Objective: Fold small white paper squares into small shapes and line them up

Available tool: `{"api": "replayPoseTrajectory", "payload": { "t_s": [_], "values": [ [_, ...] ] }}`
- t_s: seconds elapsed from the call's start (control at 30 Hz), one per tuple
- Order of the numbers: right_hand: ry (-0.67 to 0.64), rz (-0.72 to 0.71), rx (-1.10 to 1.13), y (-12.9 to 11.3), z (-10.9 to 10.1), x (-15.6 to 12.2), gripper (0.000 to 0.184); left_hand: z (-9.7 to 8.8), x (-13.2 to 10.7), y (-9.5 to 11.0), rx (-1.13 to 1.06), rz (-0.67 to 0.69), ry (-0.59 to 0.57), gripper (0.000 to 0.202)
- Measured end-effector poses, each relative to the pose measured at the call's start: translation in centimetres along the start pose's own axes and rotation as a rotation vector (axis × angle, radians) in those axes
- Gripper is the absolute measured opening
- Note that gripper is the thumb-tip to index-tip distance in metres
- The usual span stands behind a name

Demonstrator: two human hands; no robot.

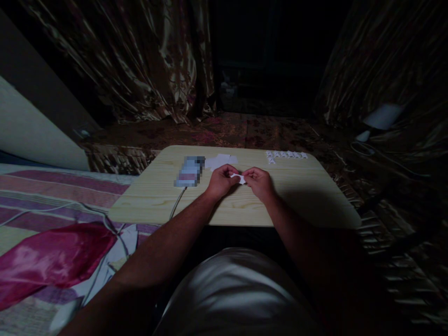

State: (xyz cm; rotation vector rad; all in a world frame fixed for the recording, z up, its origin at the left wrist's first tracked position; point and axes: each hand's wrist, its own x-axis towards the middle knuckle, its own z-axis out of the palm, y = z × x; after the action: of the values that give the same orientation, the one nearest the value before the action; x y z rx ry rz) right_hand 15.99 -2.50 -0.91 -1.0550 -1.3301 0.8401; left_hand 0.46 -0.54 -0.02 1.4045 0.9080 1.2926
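Observation:
A small piece of white folded paper [241,178] is pinched between my two hands, just above the middle of the table. My left hand [224,179] grips its left end with thumb and fingers. Its right end is in the closed fingertips of my right hand [258,181]. Beyond my left hand, flat white paper sheets [220,161] lie on the table. At the far right of the tabletop sit several small folded white paper pieces [287,154], mostly in a row, with one in front at the left.
The light wooden table [147,205] has rounded corners. A phone-like device [190,171], blurred out, lies left of my hands with a cable [178,203] running off the near edge. A striped bed [42,186] with a pink cloth [59,256] stands left; a lamp [383,116] is at right.

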Motion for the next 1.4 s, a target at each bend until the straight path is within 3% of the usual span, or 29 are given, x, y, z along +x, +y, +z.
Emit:
{"api": "replayPoseTrajectory", "payload": {
  "t_s": [0.27,0.97,1.4],
  "values": [
    [0.003,0.055,0.044,-0.12,0.0,0.02,0.024,-0.14,0.06,0.04,0.028,0.002,0.001,0.023],
    [0.006,-0.016,0.03,0.13,0.16,0.14,0.014,-0.18,0.19,-0.5,-0.048,0.004,-0.079,0.04],
    [0.019,-0.028,0.01,0.23,0.13,0.15,0.012,-0.15,0.14,-0.42,0.004,0.011,-0.051,0.042]
  ]
}}
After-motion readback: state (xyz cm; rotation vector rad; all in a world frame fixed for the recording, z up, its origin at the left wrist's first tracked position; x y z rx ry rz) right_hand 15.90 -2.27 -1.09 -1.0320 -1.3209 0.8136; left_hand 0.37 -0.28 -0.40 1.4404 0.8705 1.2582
